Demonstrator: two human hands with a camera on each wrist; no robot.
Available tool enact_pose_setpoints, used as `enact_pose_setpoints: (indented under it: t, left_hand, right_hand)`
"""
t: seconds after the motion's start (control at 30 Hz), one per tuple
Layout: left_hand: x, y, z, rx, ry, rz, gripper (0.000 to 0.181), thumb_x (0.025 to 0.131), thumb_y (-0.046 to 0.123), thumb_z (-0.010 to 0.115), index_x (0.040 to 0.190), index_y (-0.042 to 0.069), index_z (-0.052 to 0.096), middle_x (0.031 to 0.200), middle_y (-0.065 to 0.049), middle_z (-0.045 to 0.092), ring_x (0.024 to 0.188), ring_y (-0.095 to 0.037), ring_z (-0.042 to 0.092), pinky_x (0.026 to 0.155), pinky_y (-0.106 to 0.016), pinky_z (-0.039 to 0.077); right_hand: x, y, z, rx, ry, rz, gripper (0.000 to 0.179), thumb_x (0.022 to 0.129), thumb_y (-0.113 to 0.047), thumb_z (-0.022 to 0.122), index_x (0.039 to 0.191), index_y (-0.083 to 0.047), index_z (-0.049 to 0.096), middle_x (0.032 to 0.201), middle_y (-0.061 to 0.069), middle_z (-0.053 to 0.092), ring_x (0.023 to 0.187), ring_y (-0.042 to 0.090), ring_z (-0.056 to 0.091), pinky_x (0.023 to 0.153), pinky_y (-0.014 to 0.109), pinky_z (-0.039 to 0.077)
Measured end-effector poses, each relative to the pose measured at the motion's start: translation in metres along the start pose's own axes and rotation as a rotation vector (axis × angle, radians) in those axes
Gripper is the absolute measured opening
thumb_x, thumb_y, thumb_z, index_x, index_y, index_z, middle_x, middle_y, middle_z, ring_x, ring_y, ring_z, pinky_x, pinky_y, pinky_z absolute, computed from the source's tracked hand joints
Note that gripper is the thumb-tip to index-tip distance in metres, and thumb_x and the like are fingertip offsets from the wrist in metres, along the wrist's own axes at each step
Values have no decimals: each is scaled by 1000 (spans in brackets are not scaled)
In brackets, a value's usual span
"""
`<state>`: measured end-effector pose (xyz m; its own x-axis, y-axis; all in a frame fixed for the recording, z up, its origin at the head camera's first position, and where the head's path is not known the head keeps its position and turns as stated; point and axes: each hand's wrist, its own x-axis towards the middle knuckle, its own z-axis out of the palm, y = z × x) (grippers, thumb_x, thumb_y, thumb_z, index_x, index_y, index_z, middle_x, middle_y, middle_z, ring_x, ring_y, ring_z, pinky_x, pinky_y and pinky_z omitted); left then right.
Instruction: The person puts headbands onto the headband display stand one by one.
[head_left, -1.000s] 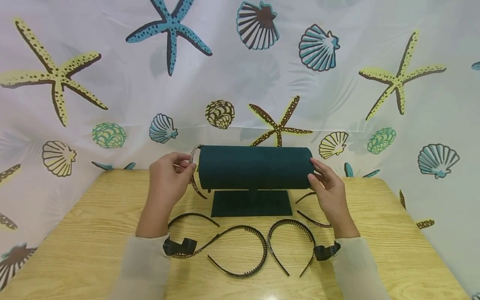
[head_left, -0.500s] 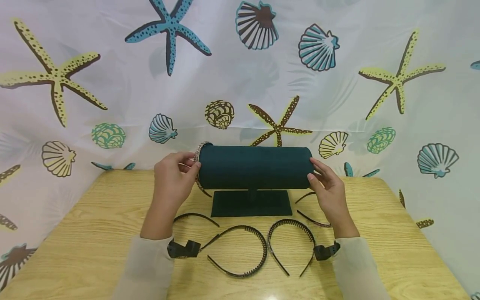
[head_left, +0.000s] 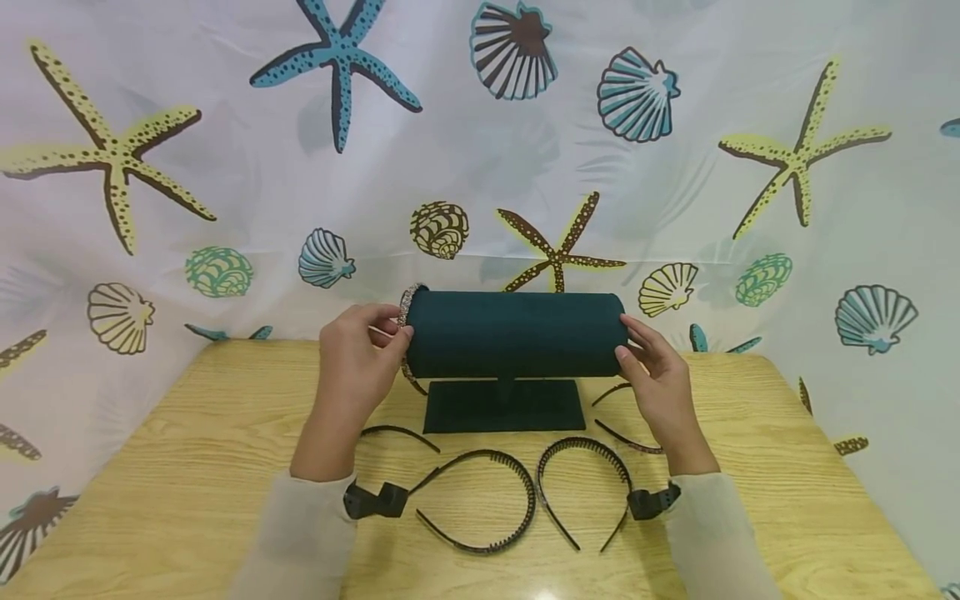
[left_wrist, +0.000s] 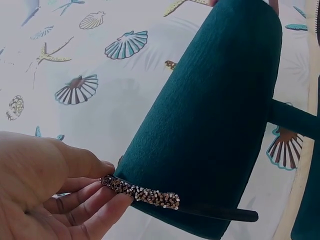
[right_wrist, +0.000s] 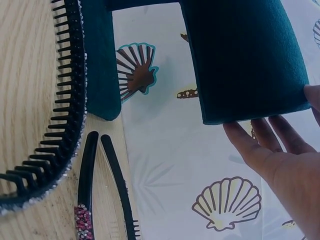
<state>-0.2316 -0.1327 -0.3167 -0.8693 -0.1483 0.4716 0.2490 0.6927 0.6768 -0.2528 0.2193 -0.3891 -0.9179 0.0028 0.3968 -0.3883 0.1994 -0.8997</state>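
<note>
A headband crusted with glittering stones sits round the left end of a dark teal padded cylinder. My left hand pinches that headband between thumb and fingers; in the left wrist view one bare black end reaches across the cylinder. The cylinder is carried on a short post above a flat teal base. At the opposite end, my right hand presses fairly straight fingertips and thumb against the cylinder's edge, as the right wrist view also shows.
On the wooden table in front lie two toothed black headbands, a left one and a right one. Another headband is partly behind my left wrist, and one by my right. A shell-patterned cloth hangs behind.
My left hand has moved right with the headband, which has gone from beside the cylinder's left end to round it. The right hand has stayed in place.
</note>
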Motion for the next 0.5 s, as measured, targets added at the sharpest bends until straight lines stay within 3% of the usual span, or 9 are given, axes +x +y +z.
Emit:
enact_pose_setpoints:
  t: [0.5]
  left_hand:
    - [-2,8,12,-4,10,44,26,90,10,73,112,-3,70,91,-16,66,77,-27,68,66,-42,59]
  right_hand:
    - [1,1,-1,16,3,-6,47,103,-19,56,149,-20,47,158,5,37,140,28,45,92,13,50]
